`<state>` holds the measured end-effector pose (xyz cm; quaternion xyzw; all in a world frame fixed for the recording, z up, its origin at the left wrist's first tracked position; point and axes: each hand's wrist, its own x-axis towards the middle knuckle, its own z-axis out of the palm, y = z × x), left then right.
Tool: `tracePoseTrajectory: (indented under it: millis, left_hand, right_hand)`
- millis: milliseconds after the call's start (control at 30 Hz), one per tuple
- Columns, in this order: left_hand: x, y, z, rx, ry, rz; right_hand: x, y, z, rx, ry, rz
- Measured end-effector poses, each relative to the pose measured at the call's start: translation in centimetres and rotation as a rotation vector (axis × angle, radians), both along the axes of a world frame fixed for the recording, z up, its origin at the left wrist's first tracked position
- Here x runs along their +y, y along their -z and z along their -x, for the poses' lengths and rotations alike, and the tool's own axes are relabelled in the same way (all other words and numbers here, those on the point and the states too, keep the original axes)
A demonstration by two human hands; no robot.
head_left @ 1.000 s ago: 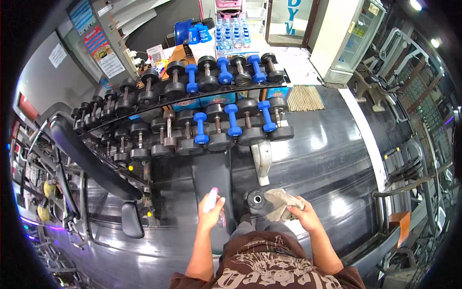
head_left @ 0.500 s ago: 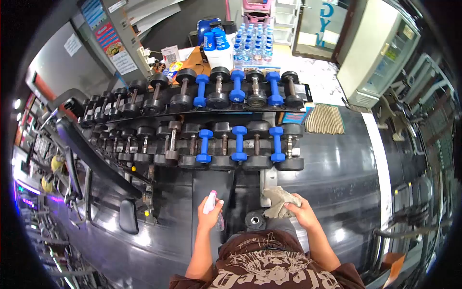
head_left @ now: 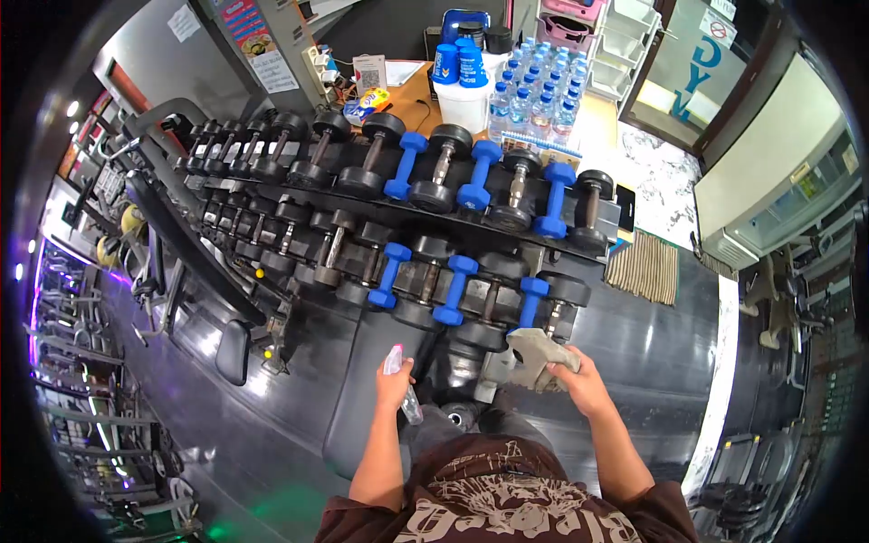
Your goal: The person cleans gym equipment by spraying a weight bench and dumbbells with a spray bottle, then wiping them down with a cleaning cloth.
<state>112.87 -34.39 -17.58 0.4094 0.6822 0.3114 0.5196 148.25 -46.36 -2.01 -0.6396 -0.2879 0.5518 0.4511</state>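
Observation:
My left hand (head_left: 394, 385) is closed round a clear spray bottle (head_left: 412, 406) with a pink and white top, held upright above a black padded bench (head_left: 355, 412). Pinched in my right hand (head_left: 579, 378) is a grey-beige cloth (head_left: 536, 355), which hangs loosely from the fingers and overlaps the lower right end of the dumbbell rack. The nearest dumbbells to the cloth are a blue one (head_left: 532, 301) and a black one with a metal handle (head_left: 566, 294) on the lower tier. Another blue dumbbell (head_left: 454, 290) lies further left on that tier.
The upper tier holds several black and blue dumbbells (head_left: 480, 175). Behind it stand water bottles (head_left: 540, 104) and a white bucket (head_left: 465, 110) on a wooden counter. An exercise machine (head_left: 195, 244) is at the left, a striped mat (head_left: 643, 269) and a fridge (head_left: 769, 172) at the right.
The view has tilted and shifted, so the rack slants down to the right. The cloth has moved up to the rack's right end and hangs differently. The bottle stays in my left hand.

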Motion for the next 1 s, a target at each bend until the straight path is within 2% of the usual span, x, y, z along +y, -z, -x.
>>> tracePoseTrajectory:
  millis: [333,467,567,633,733,833,900,1000]
  left_hand:
    - [6.8,3.2,1.6,0.1,0.149,0.172]
    - [9.0,3.7,3.6,0.06,0.149,0.113]
    - [9.9,2.8,6.1,0.077,0.198,0.162]
    - [10.3,-0.2,7.9,0.062,0.23,0.154]
    - [10.9,-0.5,11.4,0.024,0.231,0.081]
    - [10.8,-4.7,14.1,0.036,0.22,0.041]
    - [10.4,-5.5,16.3,0.02,0.176,0.005]
    - [10.0,-6.7,19.1,0.01,0.122,-0.05]
  right_hand:
    - [4.2,3.7,4.0,0.064,0.067,0.022]
    - [7.5,4.9,6.9,0.101,0.082,0.021]
    - [11.0,10.8,10.5,-0.088,0.009,0.014]
    - [14.5,13.2,14.1,-0.487,-0.189,-0.056]
    - [19.8,16.7,21.0,-0.595,-0.239,-0.132]
    - [24.0,21.5,25.6,-0.93,-0.411,-0.082]
    - [25.7,24.3,27.1,-1.107,-0.493,-0.02]
    - [24.1,25.7,27.0,-1.038,-0.652,0.147]
